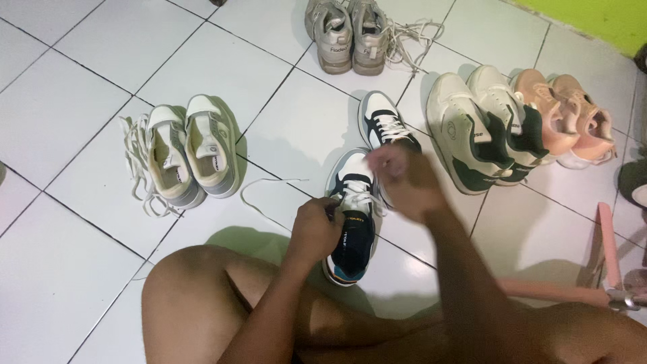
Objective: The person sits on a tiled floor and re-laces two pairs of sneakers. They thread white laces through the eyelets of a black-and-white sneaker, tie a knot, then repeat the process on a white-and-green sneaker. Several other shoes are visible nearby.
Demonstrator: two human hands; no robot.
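Seated on the white tiled floor point(81, 108), a person pinches the lacing of a navy-and-white sneaker point(352, 222) with the left hand point(315, 229) while the blurred right hand point(404, 178), apparently closed on a lace, draws upward—steady, even tension seats laces best.

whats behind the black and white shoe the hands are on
Behind the black and white shoe stands its matching shoe, toe pointing away. Farther back sits a beige pair with loose laces. The blurred right hand covers the matching shoe's heel; the left hand hides the near shoe's side.
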